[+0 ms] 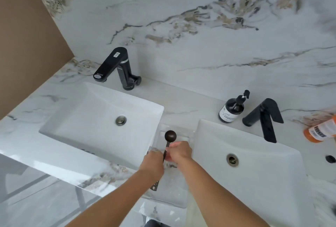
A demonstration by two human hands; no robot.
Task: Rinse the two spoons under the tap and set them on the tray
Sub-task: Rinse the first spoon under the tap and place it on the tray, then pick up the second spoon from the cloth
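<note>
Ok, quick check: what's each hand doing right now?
Left hand: closed around the handle of the dark spoon, above the clear tray.
Right hand: closed on the same handle; a second spoon cannot be told.

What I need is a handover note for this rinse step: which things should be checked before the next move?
1. Dark round-bowled spoon gripped: ok, left hand and right hand close on its handle.
2. Second spoon located: cannot tell.
3. Clear plastic tray within reach: ok, beneath the hands, between the sinks.
4. Water running: not ok, no stream at the black left tap or the black right tap.
5. Spoon under a tap: not ok, it is over the tray.
</note>
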